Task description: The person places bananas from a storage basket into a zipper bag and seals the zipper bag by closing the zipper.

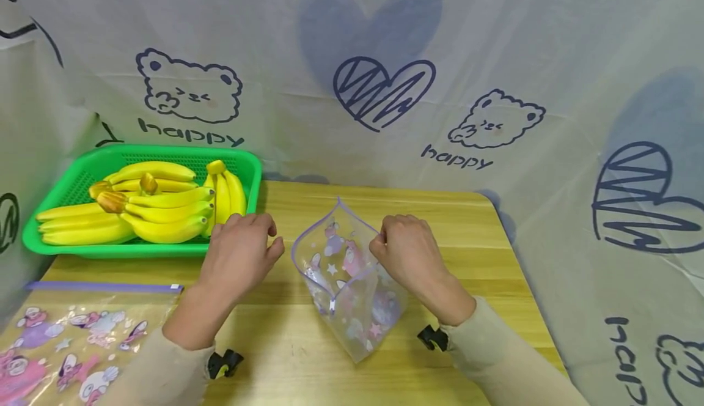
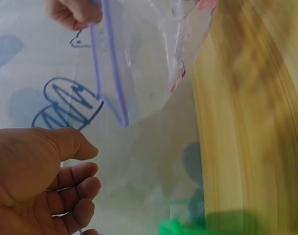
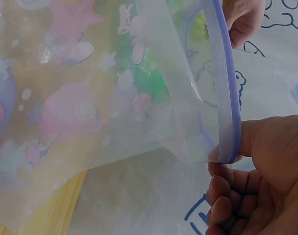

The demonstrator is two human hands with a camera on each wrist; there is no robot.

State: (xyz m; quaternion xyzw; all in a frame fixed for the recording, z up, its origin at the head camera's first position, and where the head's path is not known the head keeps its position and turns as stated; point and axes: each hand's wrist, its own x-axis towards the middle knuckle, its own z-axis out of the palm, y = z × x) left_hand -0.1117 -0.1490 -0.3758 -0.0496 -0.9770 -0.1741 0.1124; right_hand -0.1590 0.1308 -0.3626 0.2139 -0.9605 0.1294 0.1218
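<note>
My right hand (image 1: 409,250) pinches the right edge of a clear zip bag (image 1: 352,284) between thumb and forefinger. The bag has a purple rim and printed cartoon figures, and its mouth gapes wide. In the right wrist view the thumb presses on the purple zip strip (image 3: 227,88). Left of the bag, my left hand (image 1: 239,250) is apart from it, fingers loosely bent with nothing in them. That hand overlaps the front right corner of a green basket (image 1: 250,180) in the head view. Several bunches of yellow bananas (image 1: 170,210) lie in the basket.
A second printed zip bag (image 1: 82,345) lies flat at the front left, its purple slider strip along the top. The wooden table (image 1: 456,228) ends at a rounded back right corner. A pale cloth (image 1: 286,118) with hearts and bears hangs behind it.
</note>
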